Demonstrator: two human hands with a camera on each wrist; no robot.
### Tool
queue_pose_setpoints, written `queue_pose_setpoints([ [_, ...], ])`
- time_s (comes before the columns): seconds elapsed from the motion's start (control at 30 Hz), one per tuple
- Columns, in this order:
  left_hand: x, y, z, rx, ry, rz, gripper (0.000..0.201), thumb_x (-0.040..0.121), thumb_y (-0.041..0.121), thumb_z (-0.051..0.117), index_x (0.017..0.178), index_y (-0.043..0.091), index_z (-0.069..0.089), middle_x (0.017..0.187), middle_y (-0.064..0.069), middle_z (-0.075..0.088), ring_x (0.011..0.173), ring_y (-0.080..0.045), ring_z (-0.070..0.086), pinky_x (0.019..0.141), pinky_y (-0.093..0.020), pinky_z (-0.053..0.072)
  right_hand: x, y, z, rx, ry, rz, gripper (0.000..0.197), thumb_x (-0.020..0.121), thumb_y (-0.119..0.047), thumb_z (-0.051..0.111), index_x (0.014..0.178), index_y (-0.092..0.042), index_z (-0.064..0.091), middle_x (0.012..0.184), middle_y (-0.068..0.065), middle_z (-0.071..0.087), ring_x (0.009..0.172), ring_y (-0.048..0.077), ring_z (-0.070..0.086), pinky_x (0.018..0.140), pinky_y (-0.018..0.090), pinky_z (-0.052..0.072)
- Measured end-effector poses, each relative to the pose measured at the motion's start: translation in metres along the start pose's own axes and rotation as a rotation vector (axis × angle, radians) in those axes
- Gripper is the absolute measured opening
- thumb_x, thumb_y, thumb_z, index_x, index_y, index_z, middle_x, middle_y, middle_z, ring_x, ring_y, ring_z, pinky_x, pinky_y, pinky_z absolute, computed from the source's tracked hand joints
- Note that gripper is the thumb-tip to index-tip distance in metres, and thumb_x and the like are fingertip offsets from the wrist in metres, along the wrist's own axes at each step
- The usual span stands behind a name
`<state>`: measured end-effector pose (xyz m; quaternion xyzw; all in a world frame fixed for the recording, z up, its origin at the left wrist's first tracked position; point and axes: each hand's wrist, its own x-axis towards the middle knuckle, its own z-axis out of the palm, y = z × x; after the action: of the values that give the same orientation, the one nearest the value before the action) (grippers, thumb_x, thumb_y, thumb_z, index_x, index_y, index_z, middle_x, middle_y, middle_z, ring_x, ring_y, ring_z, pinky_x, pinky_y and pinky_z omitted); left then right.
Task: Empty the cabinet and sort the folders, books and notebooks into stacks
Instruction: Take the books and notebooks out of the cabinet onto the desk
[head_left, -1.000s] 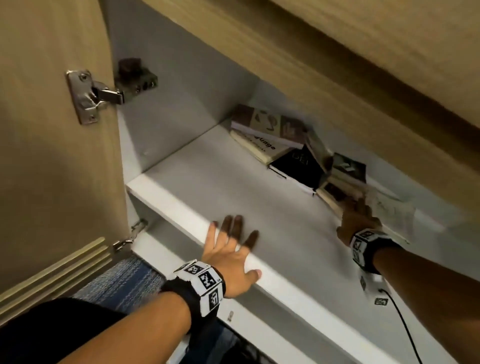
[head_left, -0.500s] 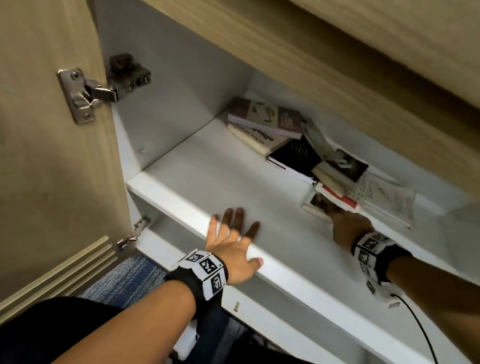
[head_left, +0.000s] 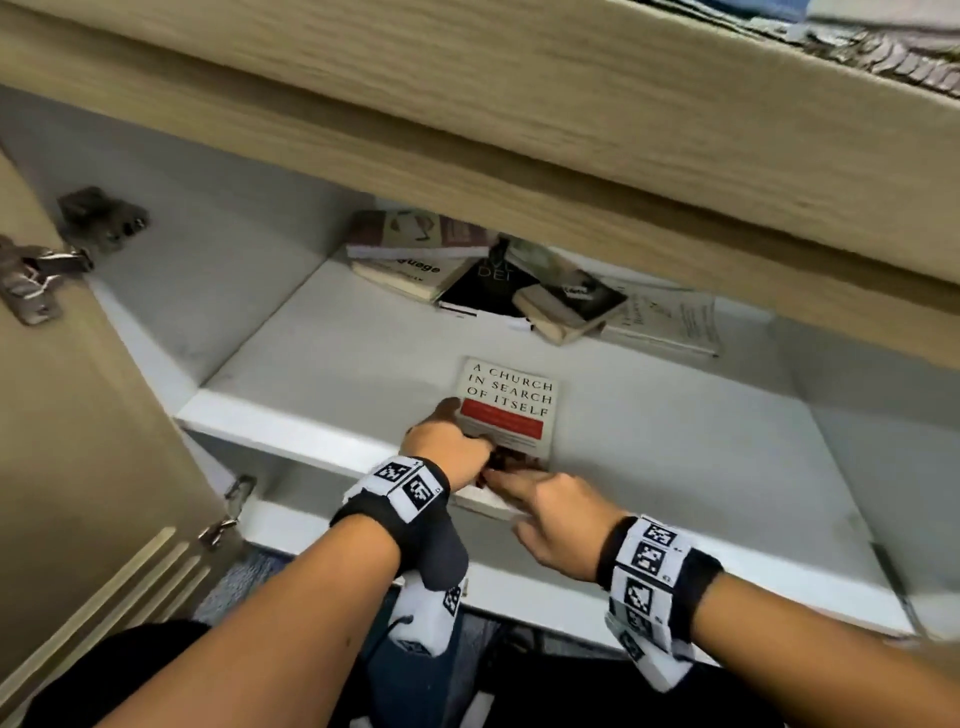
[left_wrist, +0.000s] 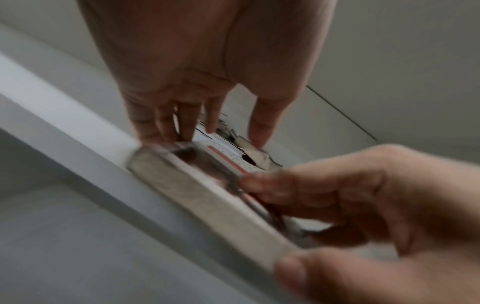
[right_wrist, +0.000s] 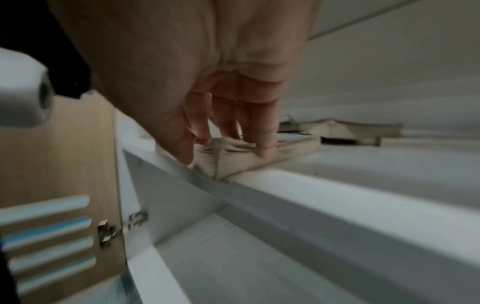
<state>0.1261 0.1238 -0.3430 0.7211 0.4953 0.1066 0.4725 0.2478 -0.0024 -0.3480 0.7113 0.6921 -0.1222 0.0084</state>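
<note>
A pale book (head_left: 511, 395) with a red band on its cover lies flat at the front edge of the white shelf (head_left: 291, 431), its near end sticking out over the edge. My right hand (head_left: 519, 499) pinches that near end, fingers on the cover and thumb under the page edge (left_wrist: 197, 197). My left hand (head_left: 460, 434) rests on the book's near left corner with fairly straight fingers (left_wrist: 166, 127), thumb along the left edge. In the right wrist view my right hand's fingers (right_wrist: 262, 144) press on the book (right_wrist: 241, 162).
Several more books lie in a loose pile (head_left: 488, 280) at the back of the shelf. The open cabinet door (head_left: 78, 441) with its hinge (head_left: 36, 275) stands at the left. The wooden cabinet top (head_left: 519, 130) overhangs the shelf. A lower shelf (right_wrist: 259, 267) shows beneath.
My right hand has dragged the pale book from the back pile to the shelf's front edge. My left hand has left the shelf edge and come onto the book.
</note>
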Motion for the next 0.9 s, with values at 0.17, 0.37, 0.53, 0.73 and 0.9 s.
queue_pose_setpoints([
  [0.17,0.005,0.013,0.005,-0.309,-0.050,-0.177,0.027,0.073,0.019,0.075,0.094,0.012,0.060,0.085,-0.009,0.070,0.051,-0.013,0.066,0.045,-0.017,0.050,-0.012,0.008,0.015,0.509,0.197,0.168,0.062,0.079,-0.032,0.066,0.138,-0.032,0.046,0.127,-0.007,0.063,0.113,0.009,0.059,0.100,0.021,0.045],
  [0.37,0.004,0.001,0.016,-0.588,-0.114,-0.157,0.029,0.070,0.010,0.078,0.098,0.014,0.073,0.094,-0.005,0.076,0.085,-0.023,0.071,0.089,-0.045,0.055,-0.020,0.032,0.022,1.300,0.585,0.546,0.055,0.080,-0.022,0.074,0.126,-0.032,0.045,0.117,-0.010,0.060,0.112,0.010,0.058,0.100,0.029,0.046],
  [0.53,0.000,0.035,0.017,-0.612,-0.333,-0.007,0.026,0.086,0.004,0.060,0.111,0.008,0.067,0.104,-0.012,0.074,0.078,-0.022,0.070,0.073,-0.033,0.058,-0.038,0.050,0.015,2.019,0.274,0.529,0.041,0.086,-0.038,0.066,0.123,-0.018,0.062,0.113,0.013,0.070,0.101,0.033,0.067,0.077,0.048,0.057],
  [0.73,0.019,0.084,0.036,-0.015,-0.385,0.059,0.015,0.096,0.016,0.056,0.104,0.013,0.068,0.094,-0.008,0.073,0.080,-0.026,0.068,0.073,-0.033,0.055,-0.033,0.078,0.039,2.222,0.577,0.630,0.039,0.085,-0.009,0.066,0.123,-0.006,0.060,0.114,0.017,0.070,0.107,0.035,0.066,0.097,0.056,0.048],
  [0.9,0.075,0.121,0.038,0.027,-0.230,-0.027,0.016,0.097,0.019,0.054,0.083,0.019,0.062,0.086,-0.008,0.062,0.073,-0.023,0.061,0.071,-0.034,0.048,-0.050,0.126,0.041,2.094,0.903,0.793,0.034,0.088,0.003,0.058,0.122,0.002,0.058,0.117,0.017,0.067,0.103,0.030,0.065,0.094,0.045,0.050],
])
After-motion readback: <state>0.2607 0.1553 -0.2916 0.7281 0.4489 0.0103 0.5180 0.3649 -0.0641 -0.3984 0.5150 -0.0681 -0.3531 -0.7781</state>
